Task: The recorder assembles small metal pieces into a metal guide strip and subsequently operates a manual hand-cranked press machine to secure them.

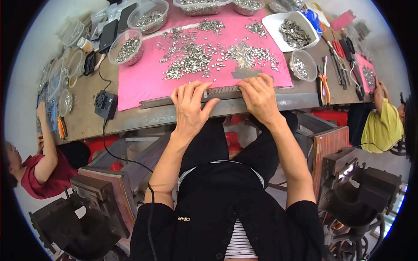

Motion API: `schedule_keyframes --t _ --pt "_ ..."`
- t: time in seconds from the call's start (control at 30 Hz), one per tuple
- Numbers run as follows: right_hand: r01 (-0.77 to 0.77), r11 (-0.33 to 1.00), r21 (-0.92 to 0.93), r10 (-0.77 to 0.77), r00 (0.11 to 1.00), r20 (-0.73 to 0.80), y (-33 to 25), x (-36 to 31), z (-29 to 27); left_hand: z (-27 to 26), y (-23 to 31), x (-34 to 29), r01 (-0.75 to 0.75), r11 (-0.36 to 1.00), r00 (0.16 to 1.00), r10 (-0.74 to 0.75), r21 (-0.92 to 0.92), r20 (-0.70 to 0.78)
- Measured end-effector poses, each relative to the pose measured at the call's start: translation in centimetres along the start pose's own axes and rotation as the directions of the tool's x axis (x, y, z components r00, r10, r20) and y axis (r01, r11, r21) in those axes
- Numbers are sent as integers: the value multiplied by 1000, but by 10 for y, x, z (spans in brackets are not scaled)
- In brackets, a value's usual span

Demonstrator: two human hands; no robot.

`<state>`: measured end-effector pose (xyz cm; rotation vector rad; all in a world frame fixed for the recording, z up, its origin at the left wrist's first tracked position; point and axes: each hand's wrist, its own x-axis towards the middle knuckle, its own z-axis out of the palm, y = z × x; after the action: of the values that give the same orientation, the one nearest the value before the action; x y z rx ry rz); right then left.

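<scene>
Metal bar (224,90): long, narrow, grey; one stretch finely, regularly patterned.

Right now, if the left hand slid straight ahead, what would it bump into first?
Past the metal bar it touches, the left hand would probably bump the pile of little silver pieces on the pink mat, though height is hard to judge.

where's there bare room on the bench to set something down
Two patches look bare: the left part of the pink mat, between the clear bowl and the left hand, and the brown tabletop between the black adapter and the orange-handled tool at far left. Crowded: the mat's middle, strewn with small metal pieces, and the far edge, lined with containers.
</scene>
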<state>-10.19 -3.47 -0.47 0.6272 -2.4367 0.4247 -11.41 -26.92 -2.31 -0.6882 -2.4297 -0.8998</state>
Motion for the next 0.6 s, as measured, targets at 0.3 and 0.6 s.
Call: schedule_keyframes --t 0.3,0.6 --pt "208 978 -4 -205 962 -182 37 36 -18 3 -3 -4 -9 1000 999 8 -5 -36" --pt "-167 980 -107 167 986 -13 91 20 -22 41 39 53 -83 997 993 82 3 81"
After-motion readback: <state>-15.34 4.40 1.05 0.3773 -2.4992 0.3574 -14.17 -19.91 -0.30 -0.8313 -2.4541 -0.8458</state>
